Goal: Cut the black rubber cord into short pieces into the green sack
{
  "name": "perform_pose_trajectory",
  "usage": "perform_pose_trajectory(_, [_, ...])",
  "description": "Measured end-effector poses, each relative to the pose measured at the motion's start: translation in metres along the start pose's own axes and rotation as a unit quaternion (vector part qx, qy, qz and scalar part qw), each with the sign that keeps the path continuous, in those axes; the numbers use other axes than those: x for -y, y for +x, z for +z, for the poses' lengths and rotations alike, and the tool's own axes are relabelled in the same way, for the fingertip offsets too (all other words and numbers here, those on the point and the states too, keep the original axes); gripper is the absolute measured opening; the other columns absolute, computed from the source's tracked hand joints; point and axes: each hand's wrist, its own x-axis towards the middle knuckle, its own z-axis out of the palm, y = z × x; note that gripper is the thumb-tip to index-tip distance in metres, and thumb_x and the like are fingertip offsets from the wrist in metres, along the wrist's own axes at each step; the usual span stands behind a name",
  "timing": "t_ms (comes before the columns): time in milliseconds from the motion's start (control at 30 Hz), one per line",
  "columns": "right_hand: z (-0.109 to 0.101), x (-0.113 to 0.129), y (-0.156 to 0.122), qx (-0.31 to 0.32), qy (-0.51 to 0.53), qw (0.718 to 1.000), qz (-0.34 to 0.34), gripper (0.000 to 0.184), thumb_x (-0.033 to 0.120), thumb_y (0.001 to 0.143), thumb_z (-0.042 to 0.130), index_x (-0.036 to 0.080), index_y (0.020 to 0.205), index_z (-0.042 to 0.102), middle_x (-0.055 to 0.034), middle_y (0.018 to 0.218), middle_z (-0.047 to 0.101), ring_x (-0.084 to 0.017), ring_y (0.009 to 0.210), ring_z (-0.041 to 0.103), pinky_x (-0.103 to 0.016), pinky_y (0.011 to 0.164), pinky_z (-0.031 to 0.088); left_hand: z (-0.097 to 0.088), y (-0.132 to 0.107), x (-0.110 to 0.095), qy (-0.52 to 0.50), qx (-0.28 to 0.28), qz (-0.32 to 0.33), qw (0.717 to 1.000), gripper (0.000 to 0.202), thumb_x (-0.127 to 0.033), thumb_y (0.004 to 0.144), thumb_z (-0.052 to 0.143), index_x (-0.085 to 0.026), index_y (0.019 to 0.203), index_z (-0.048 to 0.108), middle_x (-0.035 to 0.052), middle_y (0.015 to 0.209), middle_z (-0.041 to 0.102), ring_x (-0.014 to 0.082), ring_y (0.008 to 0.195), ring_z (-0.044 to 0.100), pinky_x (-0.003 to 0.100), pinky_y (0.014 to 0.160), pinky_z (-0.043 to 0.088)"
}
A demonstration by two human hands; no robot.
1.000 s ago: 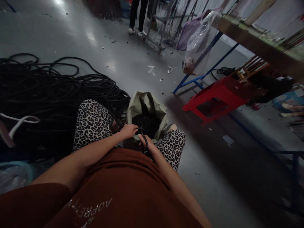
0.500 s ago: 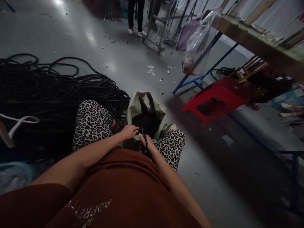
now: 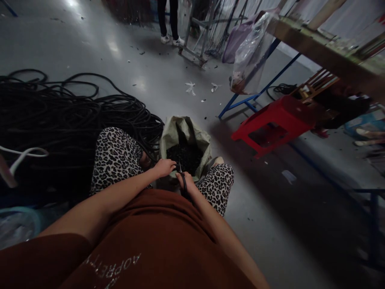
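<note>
My right hand (image 3: 187, 181) is closed around a pair of scissors (image 3: 184, 181) with black handles, whose metal blades point up and away from me. Just left of the blades, my left hand (image 3: 165, 167) pinches what looks like a black cord; only a short dark bit shows at the fingertips. Both hands are over the near edge of a pale green woven sack (image 3: 168, 136), which stands open between my knees. Inside it lie many small black pieces (image 3: 186, 156). A large heap of black cord (image 3: 120, 104) spreads over the floor to my left, reaching close to the sack.
A red plastic stool (image 3: 270, 124) stands at the right beside a blue-legged table (image 3: 319, 44) with a clear plastic bag (image 3: 251, 52) hanging from it. Farther back are a person's legs (image 3: 168, 20) and a metal frame (image 3: 198, 40). A light-blue tub (image 3: 33, 216) sits at lower left.
The scissors' blades have come apart slightly from the left fingertips and show more clearly, the right hand having tilted and lowered a little. My left hand has hardly moved.
</note>
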Motion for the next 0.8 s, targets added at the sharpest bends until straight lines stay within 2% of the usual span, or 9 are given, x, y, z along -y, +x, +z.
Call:
perform_pose_trajectory(167, [-0.001,0.000,-0.002,0.025,0.060,0.997,0.040,0.037,0.043,0.088,0.055,0.008,0.096,0.064,-0.0032,0.057,0.060,-0.014,0.040,0.054,-0.021,0.040,0.040,0.001,0.002,0.006,0.014,0.005,-0.014,1.000,0.032,-0.033,0.091,0.044,-0.026,0.114,0.065,0.0062,0.108,0.070,0.0206,0.101,0.063,0.030,0.086,0.045])
perform_pose_trajectory(333, [-0.003,0.003,-0.002,-0.004,0.118,0.990,0.076,0.039,0.043,0.086,0.059,0.009,0.106,0.059,0.0009,0.052,0.056,-0.013,0.037,0.051,-0.020,0.037,0.038,0.002,0.002,0.014,-0.008,-0.005,-0.019,1.000,0.031,-0.033,0.090,0.045,-0.026,0.113,0.065,0.0053,0.109,0.070,0.0202,0.100,0.063,0.028,0.084,0.046])
perform_pose_trajectory(500, [-0.006,0.006,-0.004,0.012,0.174,0.981,0.083,0.035,0.044,0.088,0.055,0.011,0.098,0.060,0.0007,0.051,0.057,-0.012,0.037,0.053,-0.020,0.039,0.039,0.000,0.000,0.014,-0.047,-0.034,-0.023,0.998,0.031,-0.031,0.090,0.046,-0.024,0.116,0.061,0.0038,0.116,0.067,0.0188,0.106,0.061,0.028,0.091,0.044])
perform_pose_trajectory(600, [-0.008,0.009,-0.004,-0.003,0.243,0.966,0.086,0.034,0.044,0.087,0.055,0.012,0.097,0.059,-0.0007,0.057,0.060,-0.013,0.042,0.056,-0.021,0.041,0.042,-0.005,-0.001,0.007,-0.052,-0.038,-0.015,0.998,0.029,-0.031,0.090,0.047,-0.024,0.116,0.059,0.0030,0.111,0.069,0.0179,0.101,0.063,0.028,0.089,0.045])
perform_pose_trajectory(800, [-0.013,0.015,0.004,-0.052,0.382,0.918,0.090,0.035,0.045,0.081,0.061,0.015,0.097,0.055,-0.0022,0.064,0.063,-0.017,0.051,0.062,-0.025,0.047,0.049,-0.016,-0.006,-0.013,-0.020,-0.028,0.068,0.997,0.025,-0.028,0.090,0.048,-0.022,0.111,0.059,0.0058,0.105,0.069,0.0200,0.102,0.062,0.032,0.091,0.043])
